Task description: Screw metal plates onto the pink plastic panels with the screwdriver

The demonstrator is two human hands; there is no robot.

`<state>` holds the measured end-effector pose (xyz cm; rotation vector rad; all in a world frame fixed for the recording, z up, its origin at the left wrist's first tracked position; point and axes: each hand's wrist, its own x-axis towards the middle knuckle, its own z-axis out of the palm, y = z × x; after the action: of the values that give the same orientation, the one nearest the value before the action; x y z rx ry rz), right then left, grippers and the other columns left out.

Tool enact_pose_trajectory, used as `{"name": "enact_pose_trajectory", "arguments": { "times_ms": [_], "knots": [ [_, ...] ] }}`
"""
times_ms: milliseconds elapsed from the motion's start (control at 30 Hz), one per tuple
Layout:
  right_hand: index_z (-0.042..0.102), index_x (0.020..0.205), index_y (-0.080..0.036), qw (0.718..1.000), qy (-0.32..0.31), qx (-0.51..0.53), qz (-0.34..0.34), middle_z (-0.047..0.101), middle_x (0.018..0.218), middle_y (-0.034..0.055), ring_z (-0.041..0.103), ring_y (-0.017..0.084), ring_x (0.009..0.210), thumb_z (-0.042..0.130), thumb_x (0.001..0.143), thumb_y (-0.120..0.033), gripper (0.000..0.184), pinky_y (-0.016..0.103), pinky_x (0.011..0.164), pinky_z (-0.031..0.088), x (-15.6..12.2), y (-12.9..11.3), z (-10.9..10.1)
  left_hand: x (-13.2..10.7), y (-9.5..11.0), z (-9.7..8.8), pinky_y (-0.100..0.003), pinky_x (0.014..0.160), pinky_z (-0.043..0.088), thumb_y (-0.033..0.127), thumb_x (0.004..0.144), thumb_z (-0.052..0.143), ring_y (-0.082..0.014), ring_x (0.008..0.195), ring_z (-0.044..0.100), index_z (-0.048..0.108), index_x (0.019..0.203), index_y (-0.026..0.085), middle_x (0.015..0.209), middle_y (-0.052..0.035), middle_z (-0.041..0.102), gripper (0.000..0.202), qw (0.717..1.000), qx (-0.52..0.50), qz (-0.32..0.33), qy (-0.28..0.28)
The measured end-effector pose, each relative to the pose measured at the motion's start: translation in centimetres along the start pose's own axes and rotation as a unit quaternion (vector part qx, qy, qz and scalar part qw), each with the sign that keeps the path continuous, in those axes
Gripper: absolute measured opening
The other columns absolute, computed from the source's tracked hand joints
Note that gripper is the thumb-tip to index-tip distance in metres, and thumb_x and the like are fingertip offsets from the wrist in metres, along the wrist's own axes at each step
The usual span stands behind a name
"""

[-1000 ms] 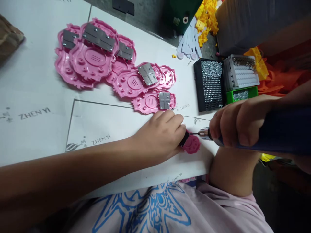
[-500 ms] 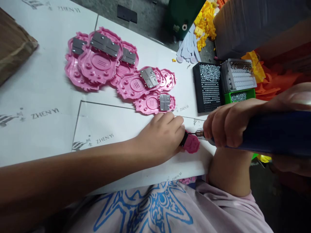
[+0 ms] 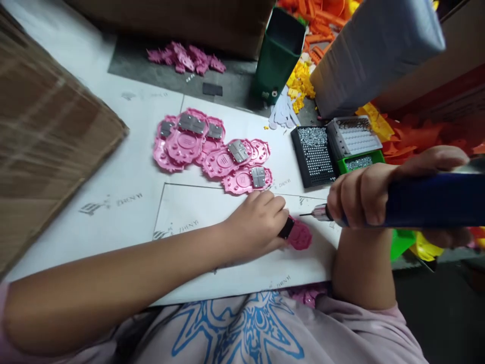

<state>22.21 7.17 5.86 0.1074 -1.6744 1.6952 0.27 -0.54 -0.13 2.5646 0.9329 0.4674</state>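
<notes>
A left hand presses a pink plastic part to the table while the right hand grips a blue screwdriver just beside it

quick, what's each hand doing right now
Left hand: closed down on a small pink plastic piece, pinning it to the white sheet.
Right hand: closed around the blue electric screwdriver, tip near the piece.

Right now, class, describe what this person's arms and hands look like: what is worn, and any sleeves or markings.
Both forearms are bare. The left hand and right hand have no gloves; no rings or watch show. A short pale pink sleeve ends at the right upper arm. The shirt carries a blue line print.
</notes>
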Motion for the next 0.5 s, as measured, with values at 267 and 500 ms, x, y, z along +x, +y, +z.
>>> {"name": "enact_pose_trajectory", "arguments": {
  "times_ms": [267,500],
  "knots": [
    [0.063,0.114,-0.033,0.951,0.285,-0.096,-0.065,0.056,0.063,-0.0017,0.055,0.016,0.051,0.064,0.071,-0.04,0.043,0.033,0.052,0.053,-0.7,-0.3,-0.4,-0.1,-1.9,-0.7,-0.041,0.081,0.038,0.07,0.085,0.053,-0.028,0.093,0.05,0.067,0.094,0.013,0.099,-0.0129,0.064,0.06,0.981,0.092,-0.053,0.163],
    [0.057,0.122,-0.034,0.947,0.31,-0.064,-0.055,0.059,0.068,0.0,0.057,0.019,0.056,0.064,0.071,-0.039,0.051,0.036,0.056,0.052,-1.3,0.7,-0.7,0.0,-4.9,-4.2,-0.047,0.088,0.037,0.068,0.083,0.058,-0.0321,0.102,0.05,0.068,0.099,0.012,0.108,-0.0159,0.063,0.059,0.929,0.188,-0.223,0.229]
  ]
}}
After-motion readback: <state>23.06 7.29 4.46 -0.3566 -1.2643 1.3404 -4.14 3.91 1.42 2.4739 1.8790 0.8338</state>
